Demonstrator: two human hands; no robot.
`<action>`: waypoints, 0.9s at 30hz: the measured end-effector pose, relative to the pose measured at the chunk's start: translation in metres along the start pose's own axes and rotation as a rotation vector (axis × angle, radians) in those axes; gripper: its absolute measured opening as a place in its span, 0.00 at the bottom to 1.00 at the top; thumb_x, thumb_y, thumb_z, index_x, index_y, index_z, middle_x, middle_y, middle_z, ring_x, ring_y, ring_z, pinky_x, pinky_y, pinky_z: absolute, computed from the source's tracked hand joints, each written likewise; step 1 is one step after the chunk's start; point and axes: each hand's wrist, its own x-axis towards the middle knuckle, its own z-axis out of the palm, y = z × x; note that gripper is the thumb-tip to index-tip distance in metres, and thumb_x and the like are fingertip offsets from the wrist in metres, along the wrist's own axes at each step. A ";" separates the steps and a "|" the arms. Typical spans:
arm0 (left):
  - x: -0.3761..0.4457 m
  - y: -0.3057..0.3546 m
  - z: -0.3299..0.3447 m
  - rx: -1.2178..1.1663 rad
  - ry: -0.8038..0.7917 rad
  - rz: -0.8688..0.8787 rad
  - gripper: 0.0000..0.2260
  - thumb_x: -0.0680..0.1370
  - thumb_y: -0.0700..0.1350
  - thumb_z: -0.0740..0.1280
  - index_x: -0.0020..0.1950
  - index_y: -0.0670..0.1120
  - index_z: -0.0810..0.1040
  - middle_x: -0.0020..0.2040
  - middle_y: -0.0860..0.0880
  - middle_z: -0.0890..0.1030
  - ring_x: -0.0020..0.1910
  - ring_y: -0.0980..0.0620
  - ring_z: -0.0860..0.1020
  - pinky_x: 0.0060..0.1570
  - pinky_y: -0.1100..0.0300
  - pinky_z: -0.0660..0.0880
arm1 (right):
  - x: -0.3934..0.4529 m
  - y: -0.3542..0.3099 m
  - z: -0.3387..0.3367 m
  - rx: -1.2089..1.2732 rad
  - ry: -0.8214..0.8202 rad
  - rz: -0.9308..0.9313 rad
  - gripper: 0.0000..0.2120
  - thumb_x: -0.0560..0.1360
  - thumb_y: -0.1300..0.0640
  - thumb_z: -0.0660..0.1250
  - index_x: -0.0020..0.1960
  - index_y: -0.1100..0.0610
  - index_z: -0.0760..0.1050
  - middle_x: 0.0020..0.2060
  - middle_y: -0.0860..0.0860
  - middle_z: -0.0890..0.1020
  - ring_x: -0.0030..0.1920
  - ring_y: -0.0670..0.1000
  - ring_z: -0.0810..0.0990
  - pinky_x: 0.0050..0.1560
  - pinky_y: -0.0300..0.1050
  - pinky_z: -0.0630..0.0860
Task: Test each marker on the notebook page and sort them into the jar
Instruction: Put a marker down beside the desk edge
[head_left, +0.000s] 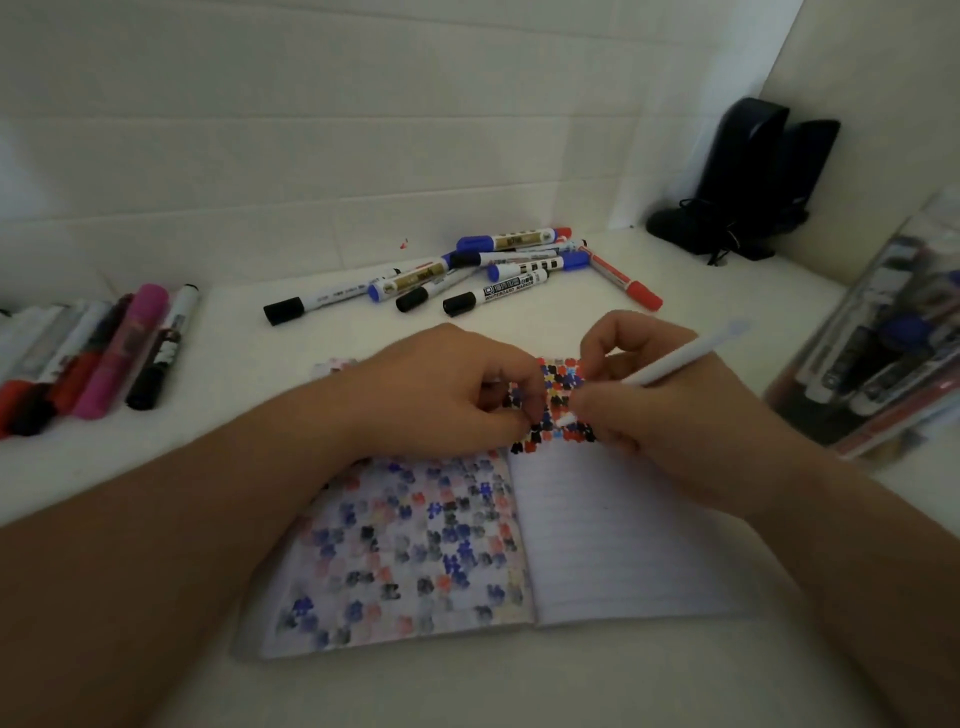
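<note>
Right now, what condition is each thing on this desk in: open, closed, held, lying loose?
Notebook: open flat, colour marks on the left page and the top of the right page.
Marker in right hand: held tilted, tip end down at the page.
Right hand: grips that marker.
Left hand: fingers curled, resting at the page top.
Loose markers: capped, lying in a heap.
Jar: tilted, markers inside.

Both forearms are bare to the lower picture edge, with no sleeves in sight. The left hand (447, 389) and right hand (660, 384) wear nothing visible.
</note>
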 end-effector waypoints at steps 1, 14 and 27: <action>0.001 0.000 0.000 0.009 -0.003 0.002 0.04 0.78 0.51 0.70 0.51 0.61 0.82 0.34 0.62 0.78 0.33 0.62 0.75 0.36 0.65 0.69 | -0.001 0.001 0.002 -0.094 0.004 0.002 0.08 0.73 0.66 0.73 0.41 0.57 0.74 0.26 0.52 0.77 0.26 0.48 0.73 0.26 0.38 0.70; 0.005 -0.005 0.002 0.007 -0.013 0.062 0.04 0.76 0.52 0.73 0.49 0.61 0.85 0.32 0.55 0.78 0.31 0.58 0.73 0.35 0.60 0.73 | 0.004 0.010 0.013 -0.249 0.151 0.075 0.12 0.73 0.64 0.71 0.35 0.65 0.70 0.23 0.55 0.79 0.21 0.45 0.76 0.24 0.35 0.71; 0.007 -0.007 0.004 0.031 -0.019 0.071 0.04 0.76 0.52 0.73 0.49 0.62 0.84 0.33 0.54 0.79 0.32 0.56 0.75 0.38 0.52 0.78 | 0.006 0.014 0.016 -0.333 0.163 0.019 0.12 0.71 0.63 0.72 0.36 0.67 0.70 0.29 0.65 0.77 0.22 0.47 0.75 0.25 0.36 0.72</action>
